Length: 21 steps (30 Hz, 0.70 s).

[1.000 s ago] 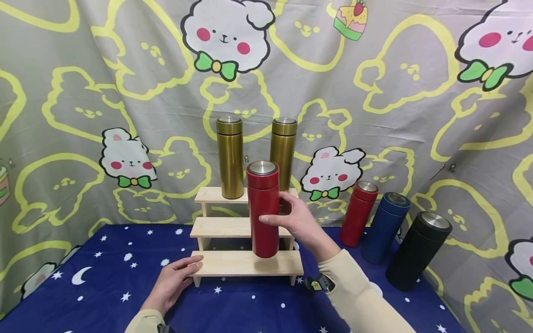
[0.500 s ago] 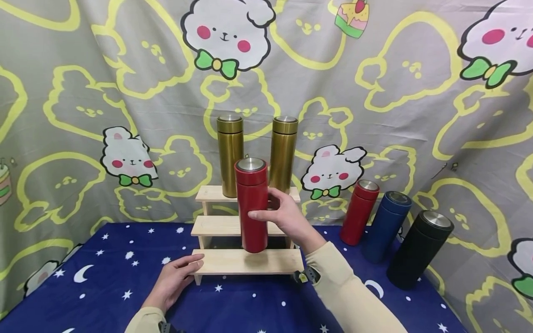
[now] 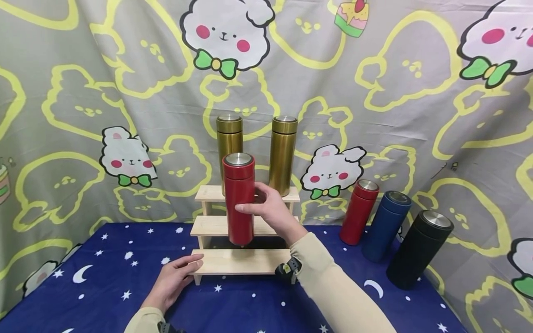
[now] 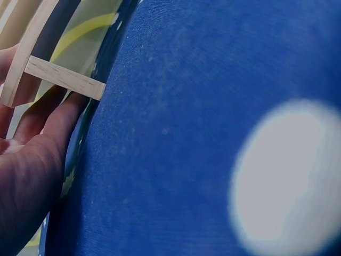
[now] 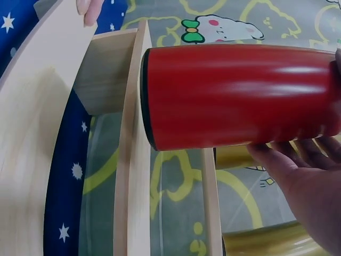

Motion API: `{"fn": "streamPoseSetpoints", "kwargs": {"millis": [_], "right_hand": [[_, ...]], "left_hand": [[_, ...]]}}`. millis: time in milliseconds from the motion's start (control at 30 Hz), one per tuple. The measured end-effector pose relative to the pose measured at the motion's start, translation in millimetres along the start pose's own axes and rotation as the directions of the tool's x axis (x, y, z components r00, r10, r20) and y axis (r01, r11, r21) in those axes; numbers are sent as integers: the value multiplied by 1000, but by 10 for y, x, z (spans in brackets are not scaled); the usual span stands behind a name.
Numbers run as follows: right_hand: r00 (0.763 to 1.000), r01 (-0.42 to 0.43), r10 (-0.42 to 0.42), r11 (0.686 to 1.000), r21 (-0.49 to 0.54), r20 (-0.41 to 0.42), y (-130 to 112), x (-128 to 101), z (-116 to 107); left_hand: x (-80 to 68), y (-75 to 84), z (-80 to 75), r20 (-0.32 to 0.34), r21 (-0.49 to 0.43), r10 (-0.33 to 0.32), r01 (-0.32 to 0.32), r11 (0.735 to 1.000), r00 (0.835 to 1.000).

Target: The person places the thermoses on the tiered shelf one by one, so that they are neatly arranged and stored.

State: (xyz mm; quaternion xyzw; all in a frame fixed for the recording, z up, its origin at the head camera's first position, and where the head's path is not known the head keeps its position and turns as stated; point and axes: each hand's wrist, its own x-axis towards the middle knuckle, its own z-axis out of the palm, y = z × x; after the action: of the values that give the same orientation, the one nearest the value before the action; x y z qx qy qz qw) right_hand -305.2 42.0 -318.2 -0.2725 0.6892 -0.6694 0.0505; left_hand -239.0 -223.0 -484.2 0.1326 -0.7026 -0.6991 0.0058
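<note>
My right hand [image 3: 275,210] grips a red thermos bottle [image 3: 240,203] around its body, thumb in front and fingers behind. Upright, the bottle is held in front of the middle step of a three-step wooden stand [image 3: 225,261]. In the right wrist view the base of the red bottle [image 5: 213,98] is close to a step edge; I cannot tell if they touch. My left hand [image 3: 176,277] holds the left end of the bottom step, also seen in the left wrist view as a hand [image 4: 37,154] around the wood. Two gold thermos bottles [image 3: 284,157] stand on the top step, the left one partly hidden.
At the right, a red bottle [image 3: 360,212], a blue bottle [image 3: 386,226] and a black bottle [image 3: 419,249] stand on the blue star-patterned cloth [image 3: 241,307]. A grey cartoon-print curtain [image 3: 158,115] hangs right behind the stand.
My right hand has moved left and slightly up with the red thermos bottle, from the stand's right half to left of its middle. My left hand stays on the bottom step.
</note>
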Motion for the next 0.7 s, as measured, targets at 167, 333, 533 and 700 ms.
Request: {"fn": "streamPoseSetpoints", "kwargs": {"millis": [167, 333, 533, 700], "right_hand": [[1000, 21, -21, 1000, 10, -1, -8, 80, 72], [1000, 26, -26, 999, 31, -1, -9, 160, 116], [1000, 18, -18, 999, 28, 4, -2, 231, 157], [1000, 11, -11, 999, 32, -24, 29, 296, 180]], "left_hand": [[-17, -7, -6, 2, -7, -2, 2, 1000, 1000], [-22, -11, -12, 8, -6, -7, 7, 1000, 1000], [-25, 2, -19, 10, -7, -16, 16, 1000, 1000], [-26, 20, -7, 15, 6, -18, 18, 1000, 1000]]}}
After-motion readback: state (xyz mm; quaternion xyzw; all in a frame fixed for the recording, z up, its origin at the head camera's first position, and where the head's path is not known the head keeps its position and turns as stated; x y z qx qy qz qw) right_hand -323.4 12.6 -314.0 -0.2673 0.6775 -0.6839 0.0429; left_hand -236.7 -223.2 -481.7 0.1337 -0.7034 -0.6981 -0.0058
